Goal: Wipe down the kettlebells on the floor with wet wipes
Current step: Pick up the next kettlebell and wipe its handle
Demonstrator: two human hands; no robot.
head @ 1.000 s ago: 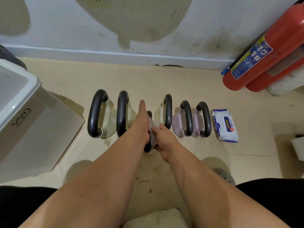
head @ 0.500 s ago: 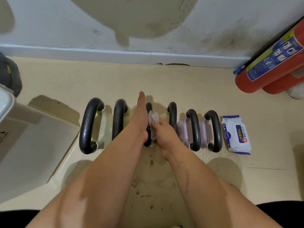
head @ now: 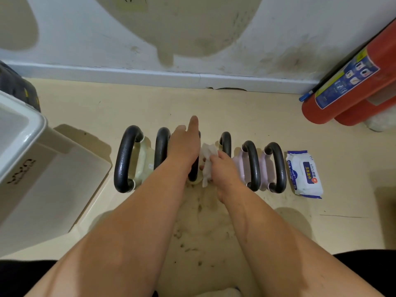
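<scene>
the fingers [head: 215, 157] of the right hand [head: 224, 170] are curled and pinch a crumpled white wipe [head: 208, 156], pressing it against the side of the third kettlebell [head: 194, 173] from the left in the row. the left hand [head: 183, 146] lies on top of that kettlebell's black handle with one finger [head: 194, 123] stretched straight ahead; whether the others wrap round the handle i cannot tell. six kettlebells stand side by side on the beige floor [head: 214, 103]: four pale green ones, then two pink ones [head: 238, 166] to the right, all with black handles. just beside the last pink one lies a pack of wipes [head: 304, 173], flat on the floor. farther right two red fire extinguishers [head: 351, 86] lean toward the stained wall [head: 214, 28]. a white plastic bin [head: 25, 146] stands at the left. the floor near the person is scuffed with dirt.
</scene>
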